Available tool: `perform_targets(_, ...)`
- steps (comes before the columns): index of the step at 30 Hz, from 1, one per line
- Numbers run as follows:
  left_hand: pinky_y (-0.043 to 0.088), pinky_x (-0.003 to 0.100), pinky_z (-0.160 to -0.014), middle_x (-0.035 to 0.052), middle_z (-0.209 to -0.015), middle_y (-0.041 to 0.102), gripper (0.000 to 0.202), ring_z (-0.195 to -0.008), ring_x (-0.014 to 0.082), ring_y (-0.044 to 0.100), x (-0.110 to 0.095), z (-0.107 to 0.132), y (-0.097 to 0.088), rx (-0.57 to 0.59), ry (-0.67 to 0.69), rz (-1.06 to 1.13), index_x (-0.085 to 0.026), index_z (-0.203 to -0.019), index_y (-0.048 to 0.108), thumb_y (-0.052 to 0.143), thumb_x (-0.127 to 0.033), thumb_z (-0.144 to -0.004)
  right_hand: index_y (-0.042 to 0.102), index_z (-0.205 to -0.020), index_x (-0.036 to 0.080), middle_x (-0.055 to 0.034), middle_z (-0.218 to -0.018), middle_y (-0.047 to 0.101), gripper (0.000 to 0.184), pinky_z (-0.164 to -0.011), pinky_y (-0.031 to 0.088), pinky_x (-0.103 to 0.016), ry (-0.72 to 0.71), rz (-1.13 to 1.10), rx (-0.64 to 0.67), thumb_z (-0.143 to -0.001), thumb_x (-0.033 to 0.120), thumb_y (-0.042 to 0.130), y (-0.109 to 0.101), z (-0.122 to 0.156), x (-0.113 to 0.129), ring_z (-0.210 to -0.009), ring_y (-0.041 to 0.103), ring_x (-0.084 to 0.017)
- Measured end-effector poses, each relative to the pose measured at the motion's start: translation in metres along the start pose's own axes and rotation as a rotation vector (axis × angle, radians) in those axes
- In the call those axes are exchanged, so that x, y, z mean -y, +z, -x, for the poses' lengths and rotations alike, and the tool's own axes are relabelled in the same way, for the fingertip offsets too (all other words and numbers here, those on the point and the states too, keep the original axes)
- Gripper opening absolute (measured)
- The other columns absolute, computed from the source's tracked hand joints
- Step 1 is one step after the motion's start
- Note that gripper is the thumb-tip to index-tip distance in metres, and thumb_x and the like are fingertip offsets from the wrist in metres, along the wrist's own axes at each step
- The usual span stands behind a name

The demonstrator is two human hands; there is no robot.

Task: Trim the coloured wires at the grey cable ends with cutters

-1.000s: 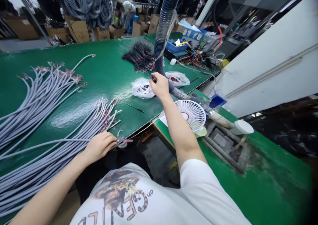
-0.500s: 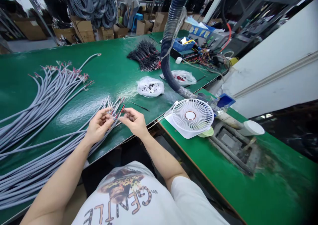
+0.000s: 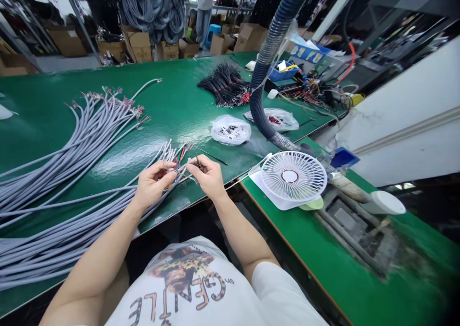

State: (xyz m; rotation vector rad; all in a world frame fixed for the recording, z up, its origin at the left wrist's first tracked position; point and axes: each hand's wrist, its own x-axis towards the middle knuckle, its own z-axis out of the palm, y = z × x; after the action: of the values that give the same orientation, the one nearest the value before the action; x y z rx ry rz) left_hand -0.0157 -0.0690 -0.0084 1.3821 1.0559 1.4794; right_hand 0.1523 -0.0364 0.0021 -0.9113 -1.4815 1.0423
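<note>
My left hand [image 3: 153, 183] pinches the stripped end of a grey cable [image 3: 108, 206], whose coloured wires [image 3: 180, 156] fan out just above my fingers. My right hand [image 3: 209, 174] is closed in a pinch right beside it, holding a small dark piece [image 3: 198, 161] against those wire ends. Both hands hover over the near edge of the green table [image 3: 172, 105]. A near bundle of grey cables [image 3: 53, 239] runs left from under my left hand. A second grey bundle [image 3: 72, 139] lies farther back.
Two clear bags of small parts [image 3: 230, 129] [image 3: 278, 119] and a pile of black wires [image 3: 224, 84] lie farther back. A blue ribbed hose [image 3: 268, 62] hangs down at right. A white fan [image 3: 293, 176] lies on the side bench. A person stands at the far end.
My right hand came back from the bag near the hose to meet my left hand. My left hand lifted the cable end off the table edge. The view shifted slightly.
</note>
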Motion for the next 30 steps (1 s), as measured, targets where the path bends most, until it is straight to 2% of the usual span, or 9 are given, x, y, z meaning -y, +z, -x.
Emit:
perform_targets(3,0.043,0.019,-0.043,-0.0037,-0.057,0.055,0.018,-0.041,0.0068,0.052,0.0,-0.001,0.0,-0.015,0.006,0.014,-0.015,-0.086,0.069,0.072,-0.029,-0.075,0.063,-0.069,0.017,0.0013,-0.07,0.053,0.018,-0.059,0.036,-0.024,-0.01,0.034,0.005,-0.077,0.033,0.066,-0.001,-0.001,-0.004,-0.062,0.045,-0.01)
perform_targets(8,0.048,0.021,-0.046,-0.0017,-0.068,0.057,0.013,-0.046,0.0079,0.058,0.0,-0.002,0.001,-0.044,0.047,0.026,-0.017,-0.079,0.071,0.073,-0.028,-0.073,0.06,-0.065,0.017,0.0021,-0.064,0.051,0.017,-0.06,0.037,-0.024,-0.014,0.13,0.148,-0.076,0.029,0.063,0.004,0.001,-0.014,-0.062,0.046,-0.011)
perform_targets(10,0.048,0.021,-0.046,0.0,-0.074,0.059,0.011,-0.049,0.009,0.06,0.001,-0.002,0.003,-0.05,0.054,0.05,-0.017,-0.076,0.071,0.074,-0.027,-0.072,0.062,-0.071,0.018,0.0014,-0.068,0.054,0.012,-0.061,0.039,-0.025,-0.016,0.108,0.083,-0.077,0.029,0.062,0.003,0.004,-0.012,-0.064,0.048,-0.011)
perform_targets(13,0.048,0.021,-0.046,0.0008,-0.075,0.061,0.011,-0.051,0.01,0.062,0.001,-0.001,0.005,-0.054,0.028,0.058,-0.017,-0.075,0.071,0.074,-0.027,-0.071,0.063,-0.083,0.019,0.0016,-0.07,0.054,0.015,-0.057,0.039,-0.024,-0.011,0.028,-0.163,-0.079,0.033,0.062,-0.004,0.009,0.001,-0.058,0.046,-0.01)
perform_targets(15,0.048,0.022,-0.048,-0.0001,-0.071,0.061,0.011,-0.051,0.0101,0.062,0.001,-0.001,0.007,-0.049,0.005,0.049,-0.017,-0.077,0.072,0.074,-0.026,-0.071,0.064,-0.082,0.02,0.0029,-0.064,0.051,0.017,-0.053,0.037,-0.024,-0.005,0.016,-0.211,-0.078,0.036,0.064,-0.007,0.012,0.013,-0.053,0.041,-0.009)
perform_targets(19,0.047,0.023,-0.05,0.0,-0.068,0.061,0.011,-0.051,0.0095,0.058,0.0,-0.002,0.009,-0.018,-0.019,0.036,-0.017,-0.077,0.074,0.074,-0.027,-0.071,0.064,-0.08,0.02,0.0044,-0.058,0.048,0.02,-0.05,0.034,-0.023,0.031,-0.003,-0.068,-0.072,0.037,0.07,0.001,0.013,0.021,-0.05,0.037,-0.008)
perform_targets(23,0.049,0.025,-0.06,0.0033,-0.074,0.064,0.012,-0.065,0.0125,0.06,0.0,-0.004,0.007,-0.007,-0.01,0.011,-0.017,-0.074,0.074,0.073,-0.028,-0.073,0.06,-0.071,0.018,0.0024,-0.064,0.052,0.02,-0.056,0.037,-0.024,-0.006,-0.046,-0.045,-0.075,0.036,0.068,0.011,0.009,0.009,-0.056,0.042,-0.009)
perform_targets(25,0.05,0.026,-0.067,0.0044,-0.078,0.066,0.014,-0.073,0.014,0.061,0.0,-0.006,0.003,-0.032,-0.024,0.083,-0.016,-0.074,0.071,0.073,-0.031,-0.074,0.058,-0.07,0.018,0.0034,-0.061,0.049,0.022,-0.053,0.036,-0.024,0.022,-0.105,-0.03,-0.074,0.037,0.069,0.013,0.007,0.003,-0.054,0.041,-0.008)
perform_targets(30,0.044,0.022,-0.051,0.004,-0.078,0.067,0.027,-0.054,0.0089,0.055,-0.001,-0.01,-0.007,0.047,-0.191,0.328,-0.016,-0.074,0.057,0.069,-0.041,-0.077,0.055,-0.072,0.019,0.0079,-0.048,0.045,0.03,-0.041,0.03,-0.021,0.189,-0.365,0.023,-0.07,0.043,0.072,0.014,0.004,-0.001,-0.039,0.036,-0.006)
